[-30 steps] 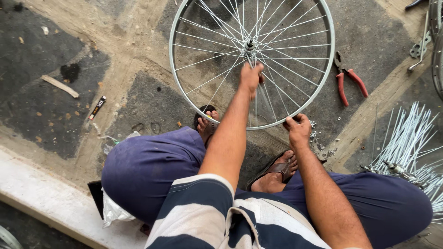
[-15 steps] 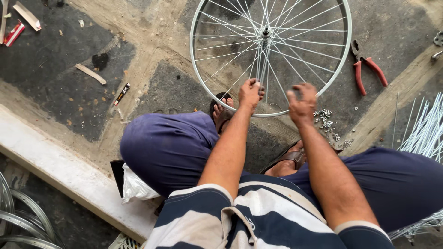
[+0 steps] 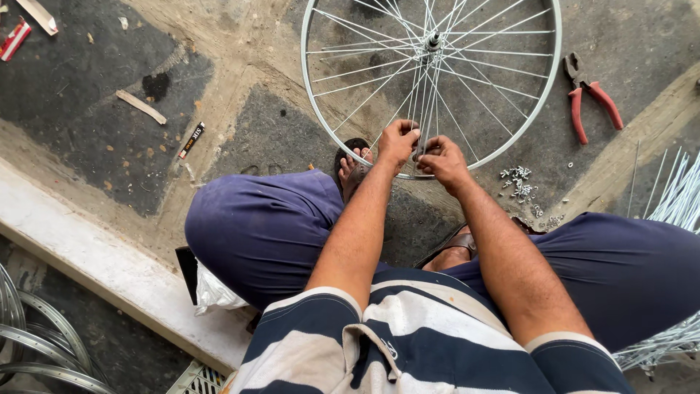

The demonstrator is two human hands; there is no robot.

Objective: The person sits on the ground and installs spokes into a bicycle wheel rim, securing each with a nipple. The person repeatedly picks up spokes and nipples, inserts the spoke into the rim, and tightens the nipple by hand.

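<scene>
Left hand: my left hand (image 3: 397, 140) is pinched shut on a spoke (image 3: 421, 109) of the bicycle wheel (image 3: 379, 149), right at the near rim.
Right hand: my right hand (image 3: 443, 162) is curled closed just beside the left, fingertips meeting it at the same spot on the rim; what exactly sits between those fingers is too small to tell.
Wheel: it lies flat on the floor (image 3: 255, 138) in front of my knees, hub (image 3: 433, 40) well beyond my hands, near rim directly under both hands.
Spoke: it runs from the hub straight down to my fingers.
Foot: my sandalled left foot (image 3: 353, 162) touches the rim just left of my left hand.
Loose parts: a small heap of spoke nipples (image 3: 519, 182) lies on the floor just outside the rim, near my right hand.
Pliers: red-handled pliers (image 3: 589, 98) lie right of the wheel, well apart from my hands.
Spare spokes: a bundle of loose spokes (image 3: 674, 197) lies at the right edge of the floor.
Rims: bare rims (image 3: 29, 343) are stacked below the kerb at the lower left.
Change: half a second ago my hands were apart along the rim; now they have closed together on one point.
</scene>
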